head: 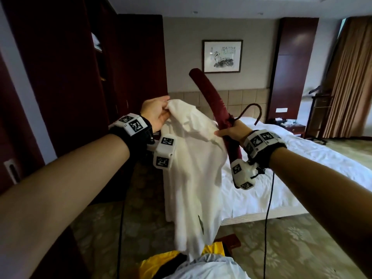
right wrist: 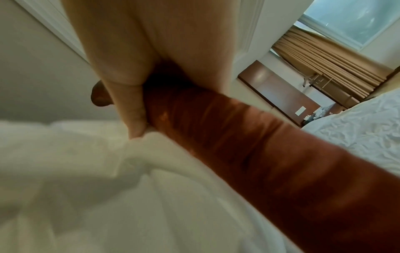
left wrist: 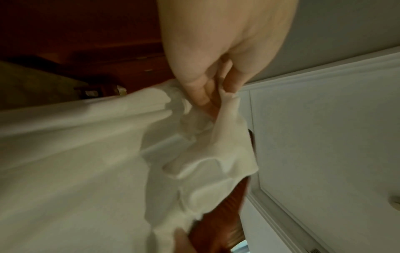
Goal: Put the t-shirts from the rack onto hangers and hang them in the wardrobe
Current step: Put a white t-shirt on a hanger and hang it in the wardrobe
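A white t-shirt (head: pixel 193 170) hangs in the air in front of me. My left hand (head: pixel 156 113) pinches a bunched edge of the white t-shirt (left wrist: pixel 108 162) at its top left. My right hand (head: pixel 231 131) grips the middle of a dark red padded hanger (head: pixel 209 97), which stands almost on end with its hook (head: pixel 252 112) pointing right. The hanger's lower arm lies against the shirt's right side, partly hidden by my wrist. In the right wrist view the hanger (right wrist: pixel 259 154) runs along the shirt (right wrist: pixel 108 188). The dark wooden wardrobe (head: pixel 70 67) stands at the left.
A bed (head: pixel 302 164) with white sheets is right behind the shirt. More garments, yellow (head: pixel 161 262) and pale blue (head: pixel 209 268), lie below at the frame's bottom. A clothes stand (head: pixel 322 109) and curtains (head: pixel 350 77) are at the far right. Carpeted floor lies between.
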The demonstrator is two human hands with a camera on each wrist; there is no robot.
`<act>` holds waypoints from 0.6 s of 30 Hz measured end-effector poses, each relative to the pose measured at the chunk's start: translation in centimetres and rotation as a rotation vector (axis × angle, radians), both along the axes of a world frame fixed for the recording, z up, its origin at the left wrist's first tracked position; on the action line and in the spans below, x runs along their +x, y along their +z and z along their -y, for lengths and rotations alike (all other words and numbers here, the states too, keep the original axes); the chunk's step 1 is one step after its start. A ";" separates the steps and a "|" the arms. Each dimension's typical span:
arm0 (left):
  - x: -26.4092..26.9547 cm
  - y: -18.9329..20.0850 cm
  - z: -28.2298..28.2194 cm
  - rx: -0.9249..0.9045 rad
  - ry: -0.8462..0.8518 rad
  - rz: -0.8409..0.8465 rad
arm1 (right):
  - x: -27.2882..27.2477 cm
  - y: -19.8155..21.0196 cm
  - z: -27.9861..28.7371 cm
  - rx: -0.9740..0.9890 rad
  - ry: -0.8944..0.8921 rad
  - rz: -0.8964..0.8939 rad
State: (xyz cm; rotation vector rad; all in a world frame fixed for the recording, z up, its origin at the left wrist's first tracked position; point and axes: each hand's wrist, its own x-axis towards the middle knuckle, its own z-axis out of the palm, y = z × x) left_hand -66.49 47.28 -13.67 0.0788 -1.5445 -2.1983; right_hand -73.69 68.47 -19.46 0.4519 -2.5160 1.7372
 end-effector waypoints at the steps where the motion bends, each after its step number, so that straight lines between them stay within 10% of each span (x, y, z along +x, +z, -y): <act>1: -0.2 -0.4 0.8 -0.017 0.020 0.023 | -0.2 0.6 -0.1 -0.014 0.008 0.007; 18: -1.4 -6.5 1.0 -0.625 -0.147 0.485 | 1.2 4.2 4.1 -0.142 0.170 0.106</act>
